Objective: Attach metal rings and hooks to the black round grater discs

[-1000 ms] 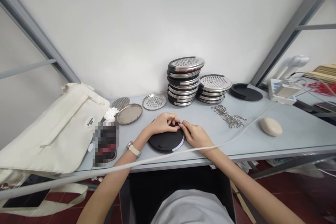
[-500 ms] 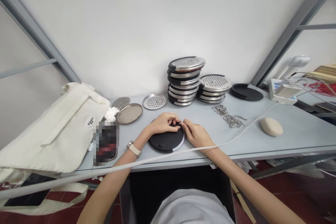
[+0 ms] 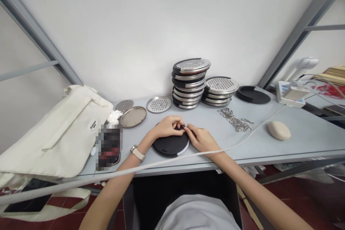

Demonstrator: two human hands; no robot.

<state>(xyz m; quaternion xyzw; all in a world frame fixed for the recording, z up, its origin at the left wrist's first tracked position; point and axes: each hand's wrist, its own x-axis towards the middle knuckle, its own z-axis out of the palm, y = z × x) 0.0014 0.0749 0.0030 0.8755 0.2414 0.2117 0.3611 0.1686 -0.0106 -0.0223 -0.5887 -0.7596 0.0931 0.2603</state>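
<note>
A round black disc (image 3: 169, 145) lies flat near the table's front edge, a strip of silvery rim showing along its right side. Over its upper part is my left hand (image 3: 171, 126), thumb and fingers curled together in a pinch. My right hand (image 3: 201, 137) is closed at the disc's upper right rim, its thumb and forefinger meeting the left fingertips. Something small and dark shows between the fingertips, too small to name. To the right lies a pile of metal clips (image 3: 235, 119).
Behind the hands stand a tall stack of grater discs in black holders (image 3: 188, 84) and a shorter stack (image 3: 219, 91). Loose metal discs (image 3: 159, 104) lie left of them. A white bag (image 3: 61, 133) fills the left; a white cable (image 3: 151, 165) crosses in front. A beige rounded object (image 3: 279, 130) sits right.
My right fingertips have shifted slightly left, onto the spot where the left fingers pinch. The left hand and the disc stay nearly where they were.
</note>
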